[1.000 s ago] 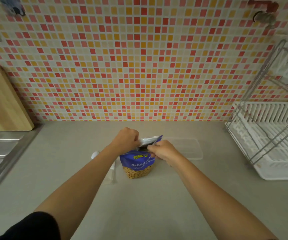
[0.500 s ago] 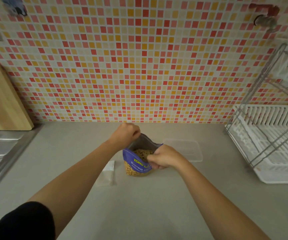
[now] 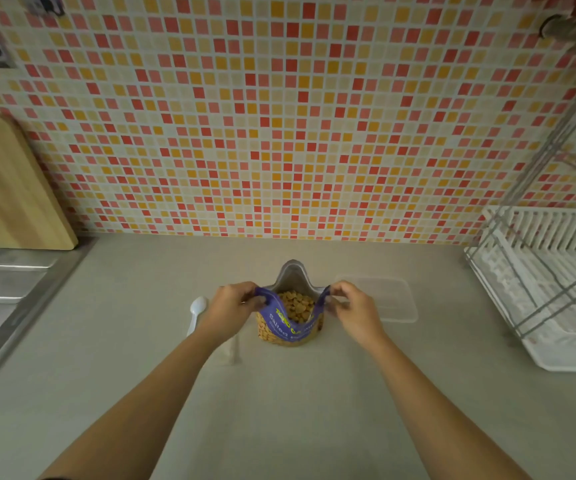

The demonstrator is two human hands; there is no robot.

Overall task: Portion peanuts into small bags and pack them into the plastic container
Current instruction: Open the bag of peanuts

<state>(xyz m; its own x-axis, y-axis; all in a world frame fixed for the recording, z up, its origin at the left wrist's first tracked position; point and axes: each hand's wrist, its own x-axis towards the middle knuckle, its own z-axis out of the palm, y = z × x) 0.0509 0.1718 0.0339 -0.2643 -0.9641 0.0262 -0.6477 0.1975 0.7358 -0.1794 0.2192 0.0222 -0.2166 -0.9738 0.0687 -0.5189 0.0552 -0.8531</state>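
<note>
**Step in hand (judged):** opening the mouth of the peanut bag (image 3: pixel 290 327), which stands upright on the countertop (image 3: pixel 279 410).

**Hands:** The left hand (image 3: pixel 232 303) pinches the bag's left lip and the right hand (image 3: pixel 354 306) pinches its right lip. The mouth is spread wide, and the peanuts (image 3: pixel 295 304) show inside.

**Recommendation:** Draw both lips outward evenly, not upward, so that the base does not lift and nothing spills. If the rim sags back, fold it down to leave clear entry for the spoon (image 3: pixel 198 306).

**Count:**
- Peanut bag: one.
- White spoon: one, just left of the bag.
- Clear plastic container (image 3: pixel 383 301): one, just right of the bag, with nothing seen packed in it.
- Small bags (image 3: pixel 234 351): clear and flat, at the bag's near left and partly under the left forearm. Their number cannot be told.
- Cutting board (image 3: pixel 13 188): one, well left of the bag.
- Dish rack (image 3: pixel 549 282): one, well right of the bag.
</note>
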